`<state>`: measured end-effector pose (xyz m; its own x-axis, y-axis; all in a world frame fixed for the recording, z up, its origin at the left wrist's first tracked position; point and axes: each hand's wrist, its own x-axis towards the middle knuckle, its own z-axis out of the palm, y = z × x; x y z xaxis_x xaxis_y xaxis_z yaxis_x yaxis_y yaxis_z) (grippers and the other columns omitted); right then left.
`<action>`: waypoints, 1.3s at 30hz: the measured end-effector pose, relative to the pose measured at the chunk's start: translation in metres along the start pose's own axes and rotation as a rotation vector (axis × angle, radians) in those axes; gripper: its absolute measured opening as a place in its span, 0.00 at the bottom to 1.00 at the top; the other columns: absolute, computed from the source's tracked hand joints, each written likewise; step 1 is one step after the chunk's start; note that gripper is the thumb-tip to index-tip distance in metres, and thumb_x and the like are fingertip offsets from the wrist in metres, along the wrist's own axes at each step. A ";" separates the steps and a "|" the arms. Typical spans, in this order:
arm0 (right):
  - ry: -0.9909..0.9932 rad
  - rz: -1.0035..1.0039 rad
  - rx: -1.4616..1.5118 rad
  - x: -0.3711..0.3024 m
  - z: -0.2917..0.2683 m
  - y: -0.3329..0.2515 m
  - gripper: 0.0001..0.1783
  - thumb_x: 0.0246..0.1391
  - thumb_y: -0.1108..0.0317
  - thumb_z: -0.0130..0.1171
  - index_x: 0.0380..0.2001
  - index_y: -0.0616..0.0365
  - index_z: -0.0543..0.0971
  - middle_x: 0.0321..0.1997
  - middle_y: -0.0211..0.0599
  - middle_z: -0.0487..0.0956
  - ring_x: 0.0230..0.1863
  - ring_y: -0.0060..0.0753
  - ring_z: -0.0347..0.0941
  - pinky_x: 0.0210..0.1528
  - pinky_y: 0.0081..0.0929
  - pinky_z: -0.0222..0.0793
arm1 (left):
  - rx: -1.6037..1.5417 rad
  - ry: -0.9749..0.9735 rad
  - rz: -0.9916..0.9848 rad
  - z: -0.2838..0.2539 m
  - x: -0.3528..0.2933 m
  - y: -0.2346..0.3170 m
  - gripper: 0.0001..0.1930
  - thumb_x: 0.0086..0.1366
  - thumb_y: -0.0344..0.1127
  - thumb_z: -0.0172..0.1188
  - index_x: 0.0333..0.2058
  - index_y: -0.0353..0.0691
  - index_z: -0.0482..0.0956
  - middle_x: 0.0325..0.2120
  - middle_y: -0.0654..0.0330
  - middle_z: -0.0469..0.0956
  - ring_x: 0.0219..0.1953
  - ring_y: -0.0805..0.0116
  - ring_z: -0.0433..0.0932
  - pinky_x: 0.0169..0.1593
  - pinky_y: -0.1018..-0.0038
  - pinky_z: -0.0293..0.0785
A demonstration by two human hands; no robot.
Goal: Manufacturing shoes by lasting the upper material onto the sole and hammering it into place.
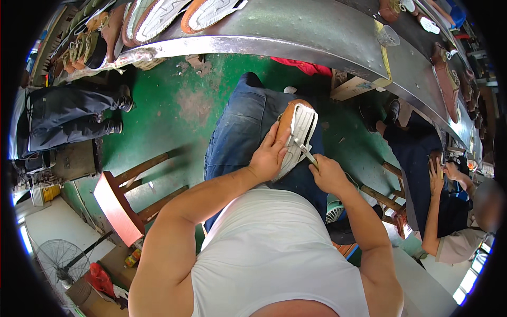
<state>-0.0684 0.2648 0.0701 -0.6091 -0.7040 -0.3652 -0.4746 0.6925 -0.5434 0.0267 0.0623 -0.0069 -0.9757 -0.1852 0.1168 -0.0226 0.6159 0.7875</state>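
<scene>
A brown shoe (288, 117) with its pale, ridged underside (303, 122) turned up rests at a slant on my thighs, toe away from me. My left hand (268, 156) grips its left side, fingers laid along the brown upper. In my right hand (330, 175) is a slim silver metal tool (304, 148), its fist closed around the tan handle. The tool's tip meets the middle of the underside. Exactly what kind of tool it is I cannot make out.
A metal-topped bench (296, 34) curves across the far side, holding upturned shoes (158, 21) and a clear cup (388, 36). At left stands a wooden stool (120, 208); another person's legs (74, 108) are beyond it. A seated co-worker (449, 222) handles a shoe at right.
</scene>
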 end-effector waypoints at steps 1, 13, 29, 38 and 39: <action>-0.005 -0.001 0.001 0.003 -0.007 0.010 0.10 0.58 0.68 0.58 0.39 0.63 0.74 0.35 0.52 0.80 0.35 0.56 0.78 0.40 0.45 0.75 | 0.026 -0.062 0.010 0.000 0.004 -0.003 0.27 0.73 0.39 0.47 0.69 0.49 0.59 0.69 0.36 0.50 0.64 0.38 0.65 0.64 0.62 0.67; 0.033 -0.024 -0.037 0.047 -0.015 0.019 0.24 0.67 0.51 0.48 0.34 0.66 0.72 0.28 0.58 0.79 0.33 0.65 0.76 0.38 0.51 0.70 | 0.367 -0.642 -0.091 -0.044 0.036 0.037 0.38 0.69 0.51 0.54 0.72 0.55 0.48 0.70 0.32 0.38 0.63 0.36 0.66 0.63 0.59 0.68; 0.206 0.321 1.233 -0.045 0.052 0.033 0.19 0.64 0.69 0.53 0.56 0.64 0.69 0.39 0.32 0.76 0.37 0.23 0.73 0.41 0.23 0.70 | -0.422 -0.042 0.027 -0.141 0.084 0.080 0.35 0.55 0.28 0.73 0.58 0.37 0.62 0.44 0.52 0.79 0.45 0.66 0.80 0.50 0.69 0.78; -0.013 0.211 0.616 -0.043 0.003 0.020 0.17 0.61 0.68 0.56 0.51 0.63 0.73 0.35 0.42 0.79 0.37 0.32 0.77 0.41 0.29 0.72 | -0.367 -0.399 -0.182 -0.035 0.095 -0.003 0.33 0.54 0.46 0.71 0.54 0.33 0.76 0.44 0.48 0.81 0.46 0.60 0.81 0.50 0.66 0.75; -0.006 0.210 0.621 -0.037 -0.006 0.015 0.17 0.61 0.68 0.56 0.51 0.63 0.73 0.35 0.42 0.79 0.37 0.32 0.77 0.41 0.29 0.72 | -0.391 -0.374 -0.208 -0.036 0.075 -0.013 0.37 0.52 0.45 0.72 0.59 0.33 0.72 0.48 0.49 0.80 0.49 0.60 0.79 0.54 0.68 0.74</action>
<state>-0.0570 0.3020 0.0805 -0.6444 -0.5662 -0.5140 0.1102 0.5964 -0.7951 -0.0386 0.0129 0.0134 -0.9716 0.0552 -0.2300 -0.2092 0.2538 0.9444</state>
